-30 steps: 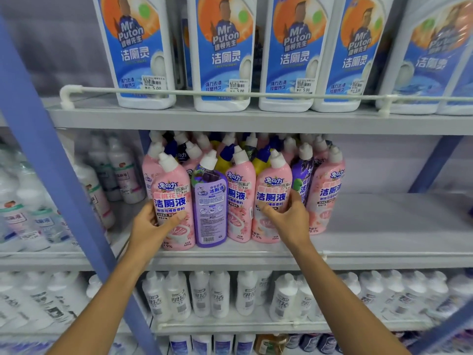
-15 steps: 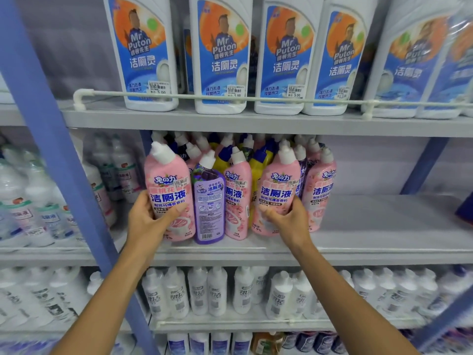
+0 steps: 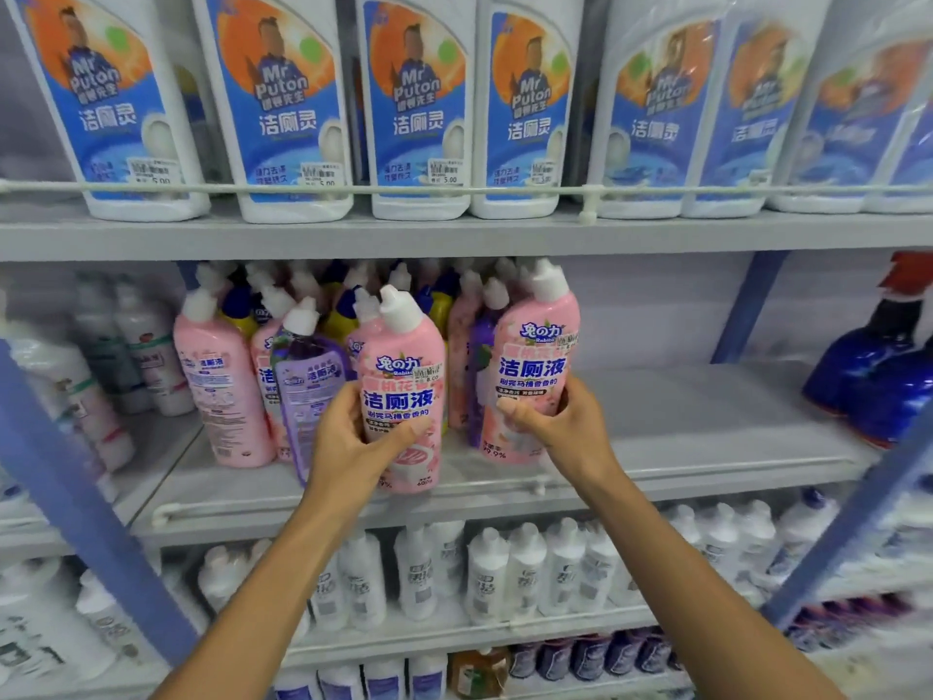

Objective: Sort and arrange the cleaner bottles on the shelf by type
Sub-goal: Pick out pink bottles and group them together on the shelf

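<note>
My left hand [image 3: 353, 447] grips a pink toilet-cleaner bottle [image 3: 404, 366] with a white cap, held upright in front of the middle shelf [image 3: 707, 447]. My right hand [image 3: 560, 426] grips a second pink bottle [image 3: 537, 356] of the same kind, upright just right of the cluster. Behind them stands a mixed cluster: a purple bottle [image 3: 310, 381], another pink bottle [image 3: 217, 376] with its back label showing, and several yellow, blue and pink ones further back.
The right half of the middle shelf is bare metal. Dark blue bottles [image 3: 878, 376] stand at the far right. Large white Mr Puton bottles [image 3: 282, 108] line the top shelf behind a rail. White bottles [image 3: 505, 568] fill the lower shelf. Blue uprights [image 3: 75, 497] frame the bay.
Both hands have lifted their pink bottles out of the front row and moved them to the right. The camera has moved closer and turned right.
</note>
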`<state>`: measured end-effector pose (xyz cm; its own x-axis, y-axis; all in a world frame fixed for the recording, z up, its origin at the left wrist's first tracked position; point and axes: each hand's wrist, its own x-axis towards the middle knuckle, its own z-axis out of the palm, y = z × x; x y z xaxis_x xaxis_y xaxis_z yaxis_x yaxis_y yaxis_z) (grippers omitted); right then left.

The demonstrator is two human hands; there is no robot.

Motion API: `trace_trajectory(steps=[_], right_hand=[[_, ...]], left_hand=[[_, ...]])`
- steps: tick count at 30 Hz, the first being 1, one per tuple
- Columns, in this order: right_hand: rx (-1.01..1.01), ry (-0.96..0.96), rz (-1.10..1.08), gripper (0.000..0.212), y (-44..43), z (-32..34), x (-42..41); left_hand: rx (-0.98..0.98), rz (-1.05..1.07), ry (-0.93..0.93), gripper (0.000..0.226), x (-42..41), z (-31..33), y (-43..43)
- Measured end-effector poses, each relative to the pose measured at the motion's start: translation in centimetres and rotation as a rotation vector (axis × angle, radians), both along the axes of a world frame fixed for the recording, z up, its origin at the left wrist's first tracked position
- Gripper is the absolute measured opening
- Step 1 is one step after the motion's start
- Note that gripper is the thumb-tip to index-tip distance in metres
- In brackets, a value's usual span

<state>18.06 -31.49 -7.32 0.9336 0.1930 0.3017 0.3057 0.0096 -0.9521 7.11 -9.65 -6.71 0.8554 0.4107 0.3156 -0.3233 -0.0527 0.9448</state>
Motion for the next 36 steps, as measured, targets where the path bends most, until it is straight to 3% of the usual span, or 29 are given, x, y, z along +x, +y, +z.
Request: trace_trajectory(steps=[12, 20, 26, 30, 36], right_hand=[[-0.067, 0.044, -0.085, 0.047, -22.5, -1.4, 10.7], [-0.171, 0.046, -0.122, 0.049, -32.8, -1.7, 18.1], [-0.219, 0.085, -0.119, 0.05, -35.0, -4.4, 20.0], [-0.236, 0.062, -0.104, 0.047, -35.3, -4.7, 19.4], [-0.253, 0.074, -0.202, 0.07, -35.3, -7.5, 18.9]], left_hand=[[-0.002, -0.093, 0.07, 0.051, 13.2, -1.3, -22.8], [0.021, 0.001, 0.114, 0.048, 22.9, -2.0, -33.5], [0.039, -0.011, 0.161, 0.042, 25.3, -4.0, -36.0], [0.169, -0.066, 0.226, 0.071, 24.7, -5.6, -35.0], [0.26, 0.035, 0.269, 0.06, 25.4, -7.6, -35.6]])
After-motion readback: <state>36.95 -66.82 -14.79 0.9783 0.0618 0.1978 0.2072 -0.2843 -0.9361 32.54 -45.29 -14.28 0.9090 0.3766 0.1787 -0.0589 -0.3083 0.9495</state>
